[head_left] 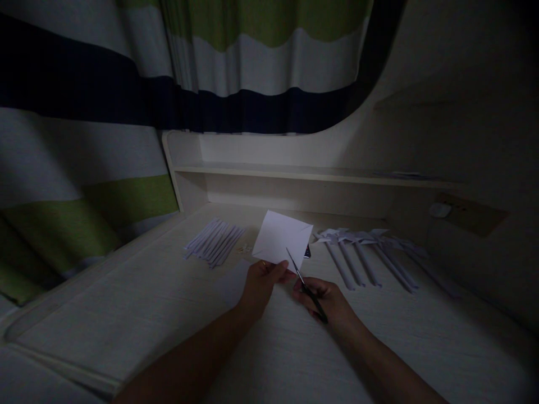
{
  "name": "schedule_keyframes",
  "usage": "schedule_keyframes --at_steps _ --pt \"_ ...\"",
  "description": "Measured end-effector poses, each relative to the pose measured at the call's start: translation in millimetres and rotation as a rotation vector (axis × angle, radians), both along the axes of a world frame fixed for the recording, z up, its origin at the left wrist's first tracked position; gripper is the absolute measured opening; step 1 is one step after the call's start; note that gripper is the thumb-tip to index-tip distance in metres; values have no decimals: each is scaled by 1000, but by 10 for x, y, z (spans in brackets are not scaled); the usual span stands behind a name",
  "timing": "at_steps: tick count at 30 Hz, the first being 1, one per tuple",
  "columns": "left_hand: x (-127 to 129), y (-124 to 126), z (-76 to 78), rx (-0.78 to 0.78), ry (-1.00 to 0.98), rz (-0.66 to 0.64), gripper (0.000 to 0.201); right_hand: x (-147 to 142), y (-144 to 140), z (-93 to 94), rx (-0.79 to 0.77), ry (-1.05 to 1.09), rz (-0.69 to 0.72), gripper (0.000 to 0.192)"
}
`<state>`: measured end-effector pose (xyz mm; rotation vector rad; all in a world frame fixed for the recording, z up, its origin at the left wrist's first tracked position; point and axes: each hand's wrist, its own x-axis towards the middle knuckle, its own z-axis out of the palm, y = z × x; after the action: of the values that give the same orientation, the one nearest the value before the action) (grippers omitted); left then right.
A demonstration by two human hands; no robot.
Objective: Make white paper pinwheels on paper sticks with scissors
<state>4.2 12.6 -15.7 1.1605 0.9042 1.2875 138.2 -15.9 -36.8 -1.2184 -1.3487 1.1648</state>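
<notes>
A square sheet of white paper (280, 235) is pinched at its near edge by my left hand (263, 283), thumb on top. Short slits or creases run in from some of its corners. My right hand (322, 297) is wrapped round the dark handles of a pair of scissors (309, 293). The blades point up and away, lying across the sheet's near corner beside my left fingertips. Under the left hand, another pale sheet (233, 282) lies flat on the table. Part of a dark object, perhaps a phone (307, 252), shows from behind the held paper.
Rolled white paper sticks (214, 241) lie in a group at left, with small pale pieces (244, 248) beside them. Several paper pinwheels on sticks (357, 252) lie in a row at right. A low shelf (273, 170) and curtains (261, 67) stand behind the white table (177, 314).
</notes>
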Motion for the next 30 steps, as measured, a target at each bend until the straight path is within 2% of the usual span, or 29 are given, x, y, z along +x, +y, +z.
schedule_keyframes --at_steps 19,25,28,30 --pt "-3 -13 19 -19 10 -33 24 9 7 -24 -3 27 -4 26" --pt "-179 98 153 69 -186 60 33 71 33 -19 35 -35 -31 25" --pt "-305 223 191 34 -134 56 32 154 82 -44 38 -77 -13 22" --pt "-359 298 178 1 -90 -6 32 208 116 -65 35 -116 14 19"
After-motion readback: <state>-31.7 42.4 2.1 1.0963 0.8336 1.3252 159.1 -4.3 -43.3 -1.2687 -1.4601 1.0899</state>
